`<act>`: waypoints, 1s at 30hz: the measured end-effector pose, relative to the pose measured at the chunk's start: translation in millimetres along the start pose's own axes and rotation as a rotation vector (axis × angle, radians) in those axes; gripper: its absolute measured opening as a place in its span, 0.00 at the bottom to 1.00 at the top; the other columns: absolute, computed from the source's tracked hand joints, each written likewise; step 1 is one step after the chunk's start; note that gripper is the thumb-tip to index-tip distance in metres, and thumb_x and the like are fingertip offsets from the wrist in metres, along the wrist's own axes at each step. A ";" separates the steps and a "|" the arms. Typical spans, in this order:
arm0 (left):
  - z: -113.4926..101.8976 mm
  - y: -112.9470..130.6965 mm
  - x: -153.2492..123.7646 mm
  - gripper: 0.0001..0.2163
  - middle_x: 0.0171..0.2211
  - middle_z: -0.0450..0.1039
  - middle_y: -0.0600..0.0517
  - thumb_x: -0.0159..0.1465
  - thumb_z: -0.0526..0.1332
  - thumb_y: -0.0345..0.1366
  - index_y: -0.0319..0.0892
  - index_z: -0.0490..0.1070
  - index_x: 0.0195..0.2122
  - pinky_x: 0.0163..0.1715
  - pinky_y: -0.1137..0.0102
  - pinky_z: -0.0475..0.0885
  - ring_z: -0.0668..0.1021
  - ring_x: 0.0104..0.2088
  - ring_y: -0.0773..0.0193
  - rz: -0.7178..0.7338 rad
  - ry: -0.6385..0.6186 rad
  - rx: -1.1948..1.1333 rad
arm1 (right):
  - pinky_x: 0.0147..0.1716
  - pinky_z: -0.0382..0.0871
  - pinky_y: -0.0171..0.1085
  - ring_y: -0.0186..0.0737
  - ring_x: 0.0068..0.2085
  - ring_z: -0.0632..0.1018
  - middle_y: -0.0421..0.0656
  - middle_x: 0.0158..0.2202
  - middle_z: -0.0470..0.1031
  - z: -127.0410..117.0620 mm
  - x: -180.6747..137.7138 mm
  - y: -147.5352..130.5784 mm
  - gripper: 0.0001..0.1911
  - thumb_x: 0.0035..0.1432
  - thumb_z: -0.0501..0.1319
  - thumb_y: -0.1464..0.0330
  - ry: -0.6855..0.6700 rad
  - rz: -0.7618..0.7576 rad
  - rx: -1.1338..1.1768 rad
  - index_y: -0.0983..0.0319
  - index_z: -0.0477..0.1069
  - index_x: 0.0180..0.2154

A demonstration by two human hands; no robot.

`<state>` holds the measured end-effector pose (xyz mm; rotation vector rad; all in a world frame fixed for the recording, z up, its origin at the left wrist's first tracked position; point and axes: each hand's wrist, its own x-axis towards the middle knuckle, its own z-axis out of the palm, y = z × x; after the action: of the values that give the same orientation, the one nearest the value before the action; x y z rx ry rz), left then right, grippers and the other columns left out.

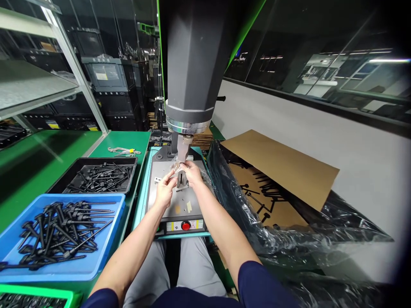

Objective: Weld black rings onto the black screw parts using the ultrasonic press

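Observation:
Both my hands are at the base plate [167, 201] of a press machine, under its metal horn [183, 147]. My left hand [165, 190] pinches the near edge of a small clear plastic bag [177, 167]. My right hand [191, 172] grips the same bag from the right, just below the horn. What the bag holds is too small to make out. A small fixture stands on the plate between my hands.
A blue tray [96, 265] and a black tray [58, 182] of long black screws sit on the green bench at left. A cardboard box [282, 167] lined with clear plastic stands at right. A red button [185, 225] is on the machine's front. Shelving rises at far left.

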<state>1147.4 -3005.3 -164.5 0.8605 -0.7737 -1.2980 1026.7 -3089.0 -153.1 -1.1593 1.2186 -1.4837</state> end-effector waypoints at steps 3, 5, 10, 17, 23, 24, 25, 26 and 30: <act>-1.2 -0.5 0.8 0.26 0.45 0.78 0.46 0.51 0.73 0.39 0.41 0.76 0.52 0.38 0.71 0.70 0.77 0.41 0.63 0.002 0.000 0.016 | 0.43 0.71 0.41 0.41 0.37 0.77 0.42 0.36 0.79 4.0 -0.5 4.5 0.20 0.41 0.71 0.62 0.065 -0.002 -0.015 0.61 0.74 0.38; -1.7 -1.6 1.0 0.26 0.49 0.77 0.45 0.51 0.72 0.40 0.40 0.76 0.52 0.39 0.70 0.71 0.77 0.42 0.62 0.005 -0.007 0.029 | 0.44 0.71 0.42 0.42 0.38 0.77 0.41 0.36 0.79 3.4 -1.7 6.5 0.21 0.41 0.71 0.61 0.061 0.007 -0.017 0.60 0.74 0.40; -1.7 -5.5 1.4 0.26 0.50 0.76 0.45 0.52 0.71 0.40 0.40 0.75 0.53 0.40 0.69 0.71 0.77 0.42 0.63 0.012 -0.028 0.056 | 0.53 0.69 0.45 0.47 0.51 0.76 0.43 0.50 0.78 -11.4 -9.0 12.5 0.29 0.41 0.73 0.61 -0.050 -0.033 0.020 0.56 0.74 0.48; -1.3 -9.9 6.0 0.25 0.45 0.77 0.45 0.54 0.70 0.41 0.41 0.75 0.53 0.40 0.65 0.73 0.77 0.42 0.59 0.043 -0.032 0.128 | 0.61 0.62 0.52 0.53 0.64 0.67 0.43 0.63 0.68 -44.8 -12.8 29.6 0.35 0.43 0.70 0.64 -0.016 0.078 0.052 0.52 0.71 0.56; -1.8 -14.4 10.1 0.27 0.45 0.76 0.44 0.55 0.69 0.42 0.40 0.73 0.55 0.40 0.63 0.74 0.78 0.43 0.56 0.054 -0.032 0.174 | 0.62 0.60 0.54 0.53 0.64 0.67 0.43 0.62 0.70 -61.0 -9.7 45.4 0.32 0.44 0.68 0.67 0.053 0.091 -0.031 0.53 0.72 0.54; -1.5 -14.7 11.0 0.27 0.46 0.76 0.44 0.55 0.69 0.42 0.40 0.73 0.55 0.40 0.64 0.74 0.78 0.44 0.56 0.049 -0.026 0.167 | 0.61 0.61 0.54 0.53 0.64 0.67 0.43 0.61 0.70 -61.7 -10.2 47.1 0.32 0.44 0.68 0.66 0.058 0.087 -0.041 0.53 0.73 0.54; -1.1 -14.8 12.0 0.27 0.48 0.76 0.44 0.54 0.69 0.41 0.40 0.73 0.55 0.40 0.64 0.74 0.77 0.44 0.56 0.044 -0.017 0.154 | 0.61 0.61 0.54 0.53 0.63 0.67 0.44 0.61 0.71 -61.6 -10.3 47.8 0.31 0.44 0.68 0.66 0.057 0.079 -0.049 0.54 0.73 0.54; -0.7 -14.5 13.3 0.27 0.50 0.75 0.43 0.53 0.70 0.41 0.40 0.73 0.55 0.39 0.65 0.74 0.77 0.44 0.57 0.040 -0.006 0.138 | 0.61 0.61 0.53 0.53 0.63 0.68 0.44 0.60 0.71 -60.8 -10.0 47.5 0.30 0.44 0.68 0.66 0.052 0.068 -0.056 0.55 0.74 0.53; 0.5 -11.0 18.8 0.26 0.57 0.72 0.43 0.53 0.70 0.38 0.42 0.73 0.54 0.40 0.66 0.74 0.77 0.46 0.57 0.046 0.025 0.094 | 0.62 0.61 0.49 0.52 0.62 0.69 0.46 0.57 0.75 -54.3 -4.0 38.5 0.27 0.44 0.67 0.67 0.022 0.037 -0.099 0.59 0.76 0.50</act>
<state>1143.9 -3024.7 -173.8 0.9268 -0.8354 -1.2167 976.7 -3080.9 -196.4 -1.1825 1.3346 -1.4260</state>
